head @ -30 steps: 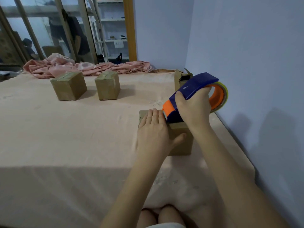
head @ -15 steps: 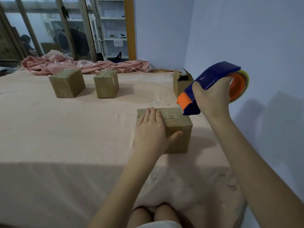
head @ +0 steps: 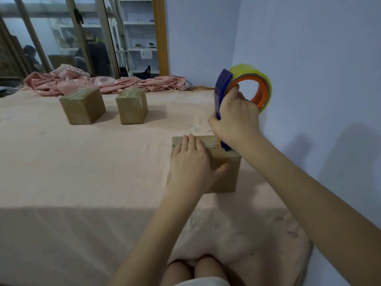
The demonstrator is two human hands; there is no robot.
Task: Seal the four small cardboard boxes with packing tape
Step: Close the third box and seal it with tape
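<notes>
I look down on a wide surface covered with a pale pink sheet (head: pixel 86 178) that has faint embroidered flowers near its right edge. My left hand (head: pixel 191 164) lies flat on top of the nearest cardboard box (head: pixel 224 172), fingers straight and together, thumb spread out along the front edge. My right hand (head: pixel 237 118) is wrapped around the handle of a blue tape dispenser (head: pixel 221 89), which stands nearly upright with its lower end touching the far right part of that box's top. A yellowish tape roll (head: pixel 257 77) on an orange hub sits at the dispenser's upper end, close to the wall.

Two more boxes stand well apart from this one, farther back on the sheet: the left box (head: pixel 82 106) and, just beside it, the middle box (head: pixel 132 106). Both show glossy tape across their tops. I cannot see a fourth box; my right hand and the dispenser cover that part of the sheet.

A crumpled pink blanket (head: pixel 103 82) lies along the far edge of the surface. Behind it are glass doors with pale frames (head: pixel 82 38), an orange-brown door post (head: pixel 160 34) and white shelves (head: pixel 140 27) beyond. A lilac-blue wall (head: pixel 319 69) runs along the right side and meets another in the corner. My bare knees (head: pixel 195 269) show at the bottom edge.
</notes>
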